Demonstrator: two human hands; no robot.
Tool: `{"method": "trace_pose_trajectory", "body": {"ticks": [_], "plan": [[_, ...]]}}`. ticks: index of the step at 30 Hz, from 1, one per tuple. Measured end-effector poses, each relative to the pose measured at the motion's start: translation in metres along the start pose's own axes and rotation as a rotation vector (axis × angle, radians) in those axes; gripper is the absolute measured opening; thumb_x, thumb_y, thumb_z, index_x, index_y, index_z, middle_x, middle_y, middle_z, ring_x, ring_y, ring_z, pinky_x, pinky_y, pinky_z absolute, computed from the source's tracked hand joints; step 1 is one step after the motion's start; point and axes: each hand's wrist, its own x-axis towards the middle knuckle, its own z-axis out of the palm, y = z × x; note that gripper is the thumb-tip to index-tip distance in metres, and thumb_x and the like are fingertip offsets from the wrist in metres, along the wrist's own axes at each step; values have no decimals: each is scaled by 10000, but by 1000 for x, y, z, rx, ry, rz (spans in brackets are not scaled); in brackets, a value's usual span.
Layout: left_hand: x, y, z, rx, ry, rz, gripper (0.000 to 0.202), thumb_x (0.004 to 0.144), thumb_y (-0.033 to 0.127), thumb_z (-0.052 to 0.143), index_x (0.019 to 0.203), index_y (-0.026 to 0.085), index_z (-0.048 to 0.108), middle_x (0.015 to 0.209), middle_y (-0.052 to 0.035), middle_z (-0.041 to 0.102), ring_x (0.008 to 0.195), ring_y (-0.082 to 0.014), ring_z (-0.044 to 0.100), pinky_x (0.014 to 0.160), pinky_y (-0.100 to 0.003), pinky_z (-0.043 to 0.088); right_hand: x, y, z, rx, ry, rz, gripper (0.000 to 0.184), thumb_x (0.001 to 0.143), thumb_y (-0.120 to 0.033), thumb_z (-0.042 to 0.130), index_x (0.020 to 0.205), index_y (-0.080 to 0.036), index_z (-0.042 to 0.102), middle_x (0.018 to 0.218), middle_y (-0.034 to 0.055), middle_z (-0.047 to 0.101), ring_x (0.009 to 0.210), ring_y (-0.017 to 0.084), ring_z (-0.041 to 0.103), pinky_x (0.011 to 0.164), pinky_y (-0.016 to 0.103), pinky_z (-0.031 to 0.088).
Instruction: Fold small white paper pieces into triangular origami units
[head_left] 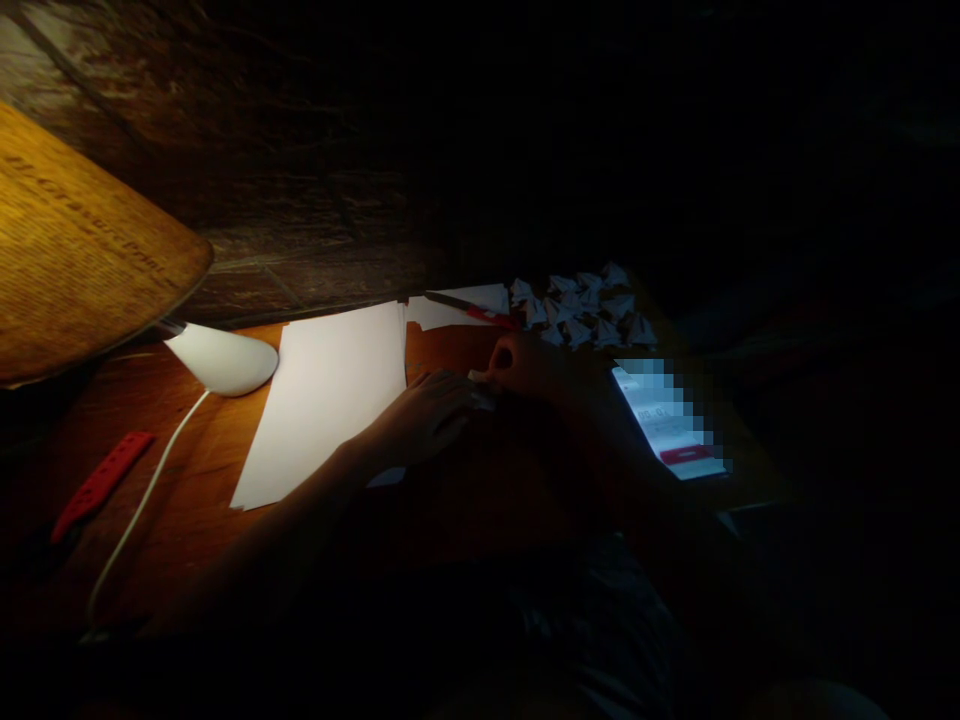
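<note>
My left hand (431, 412) reaches in over the edge of a stack of white paper sheets (334, 395). Its fingertips press on a small piece of folded white paper (484, 398). From the other side my right hand (529, 365) pinches the same paper, with its index finger and thumb curled round. Shadow hides most of the paper's shape and the undersides of both hands. Just beyond the hands lie scissors with red handles (491, 317), resting partly on a smaller white paper piece (450, 308).
Several small folded paper shapes (577, 305) stand grouped at the table's back right. A lit phone (660, 420) lies right of my right hand. At left are a lamp with a white base (229, 360), its shade (82, 250), a white cord (150, 490) and a red perforated strap (101, 485).
</note>
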Motion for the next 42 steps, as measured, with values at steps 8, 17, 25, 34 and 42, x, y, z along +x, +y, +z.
{"method": "trace_pose_trajectory", "body": {"ticks": [8, 17, 25, 34, 42], "plan": [[0, -3, 4, 32, 17, 10, 267, 964, 196, 540, 1198, 189, 668, 1236, -128, 690, 1142, -312, 602, 984, -518, 530, 10, 16, 8, 157, 12, -70, 99, 864, -270, 761, 931, -198, 775, 958, 33, 788, 816, 159, 657, 691, 271, 414], [0, -3, 3, 19, 11, 12, 289, 956, 184, 548, 1224, 199, 656, 1255, -118, 682, 1174, -305, 589, 1013, -508, 512, 13, 27, 8, 237, -10, -195, 95, 813, -210, 778, 905, -187, 790, 910, 31, 783, 784, 143, 652, 688, 252, 433], [1, -1, 3, 17, 1, 2, 317, 955, 201, 520, 1239, 190, 658, 1280, -139, 676, 1164, -316, 577, 1004, -524, 502, 9, 17, 7, 137, 39, -115, 60, 825, -233, 779, 874, -216, 809, 912, 27, 796, 811, 160, 676, 688, 271, 424], [1, 0, 2, 41, -20, -11, 292, 963, 212, 519, 1216, 192, 663, 1251, -133, 677, 1168, -327, 569, 981, -519, 491, 6, 11, 8, 80, 47, -107, 52, 839, -238, 763, 871, -227, 803, 950, 23, 793, 859, 169, 680, 714, 281, 432], [-1, 1, 5, 83, -18, 5, 338, 960, 157, 506, 1275, 176, 627, 1459, -142, 602, 1237, -333, 545, 1053, -537, 469, 5, 9, 6, 104, 29, -101, 61, 824, -234, 782, 879, -209, 789, 923, 21, 785, 834, 162, 670, 714, 278, 418]]}}
